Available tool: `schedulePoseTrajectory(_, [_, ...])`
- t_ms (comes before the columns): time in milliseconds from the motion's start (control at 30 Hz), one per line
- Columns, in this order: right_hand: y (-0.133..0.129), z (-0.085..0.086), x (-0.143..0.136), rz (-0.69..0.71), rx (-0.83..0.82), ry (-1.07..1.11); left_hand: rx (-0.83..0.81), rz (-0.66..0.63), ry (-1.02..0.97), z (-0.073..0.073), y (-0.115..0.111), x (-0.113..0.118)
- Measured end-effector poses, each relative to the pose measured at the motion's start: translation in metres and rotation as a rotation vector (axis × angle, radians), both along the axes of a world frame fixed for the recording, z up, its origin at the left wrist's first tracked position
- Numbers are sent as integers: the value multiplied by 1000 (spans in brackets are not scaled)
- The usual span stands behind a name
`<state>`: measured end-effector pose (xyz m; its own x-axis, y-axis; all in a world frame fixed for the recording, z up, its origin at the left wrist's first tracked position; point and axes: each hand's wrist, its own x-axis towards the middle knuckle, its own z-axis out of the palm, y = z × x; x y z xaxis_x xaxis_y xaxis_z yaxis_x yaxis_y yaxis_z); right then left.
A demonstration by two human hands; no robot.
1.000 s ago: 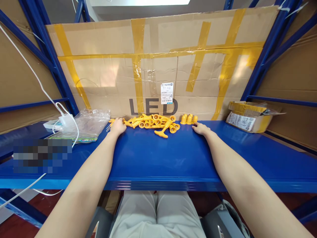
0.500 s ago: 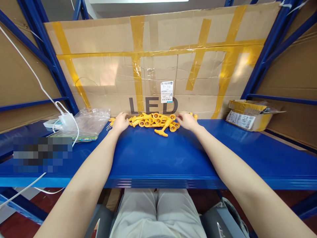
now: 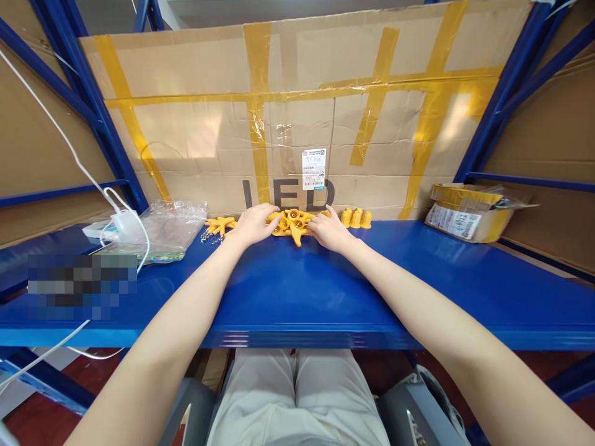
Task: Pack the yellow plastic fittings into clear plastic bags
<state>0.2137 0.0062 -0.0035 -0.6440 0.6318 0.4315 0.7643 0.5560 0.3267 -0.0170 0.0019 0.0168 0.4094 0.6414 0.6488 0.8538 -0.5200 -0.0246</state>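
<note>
A pile of yellow plastic pieces (image 3: pixel 294 215), several with round hollow ends, lies on the blue shelf (image 3: pixel 297 291) against the cardboard. My left hand (image 3: pixel 253 224) rests at the pile's left side, thumb and fingers apart and touching the pieces. From the right, my right hand (image 3: pixel 329 229) lies against the pile with its fingers spread over it; some fingertips are hidden. One T-shaped yellow handle (image 3: pixel 296 234) sticks out toward me between the hands. Left of my left hand are yellow handles (image 3: pixel 220 224) with silvery spiral parts (image 3: pixel 212 237). Yellow caps (image 3: pixel 356 218) stand upright in a row beyond my right hand.
A large taped cardboard sheet (image 3: pixel 186 136) closes off the back. At the left lie a clear plastic bag (image 3: pixel 171 223), a white plug with cable (image 3: pixel 124 226) and a blurred dark object (image 3: pixel 79 282). A small opened carton (image 3: pixel 460 214) sits at the right.
Both hands have moved inward, and the yellow pile between them has become narrower. The handles at left and the upright caps at right now show outside my hands.
</note>
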Motion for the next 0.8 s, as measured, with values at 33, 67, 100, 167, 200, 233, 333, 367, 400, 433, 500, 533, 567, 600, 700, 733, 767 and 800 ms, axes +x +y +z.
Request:
schedulePoseTrajectory(33, [-2,4,0,-2,41,5,-21,10,8,1,-5,7])
schedulePoseTrajectory(67, [-5,7,0,-4,82,12,-38,20,25,2,-10,14])
schedulePoseTrajectory(100, [-7,11,0,-6,120,20,-44,35,44,2,-14,20])
schedulePoseTrajectory(167, [-11,18,-2,-10,187,42,-43,70,87,3,-20,30])
schedulePoseTrajectory(200, [-13,20,-4,-8,214,54,-40,94,102,3,-22,34])
schedulePoseTrajectory(233, [-14,22,-5,-1,235,66,-41,119,112,3,-23,37])
schedulePoseTrajectory(333, [-17,25,-8,39,226,103,-39,188,108,4,-23,39])
schedulePoseTrajectory(367, [-17,25,-9,47,196,119,-34,202,102,4,-22,39])
schedulePoseTrajectory(400, [-18,24,-9,45,157,137,-25,211,98,4,-22,37])
schedulePoseTrajectory(433, [-19,24,-9,33,114,156,-16,217,96,5,-21,36])
schedulePoseTrajectory(500, [-19,23,-9,-7,37,192,-6,225,99,4,-20,33])
schedulePoseTrajectory(533, [-19,22,-9,-26,3,203,-7,223,104,4,-19,32])
schedulePoseTrajectory(567, [-19,22,-9,-41,-31,209,-11,216,111,3,-18,30])
schedulePoseTrajectory(600, [-20,22,-8,-51,-64,208,-16,201,119,3,-18,29])
schedulePoseTrajectory(700, [-20,24,-7,-65,-114,195,-42,144,121,1,-15,27])
schedulePoseTrajectory(733, [-20,24,-7,-64,-103,195,-53,136,113,1,-14,26])
schedulePoseTrajectory(767, [-20,25,-6,-60,-83,199,-63,134,103,1,-13,26])
schedulePoseTrajectory(800, [-21,25,-6,-54,-56,206,-69,136,93,1,-13,26])
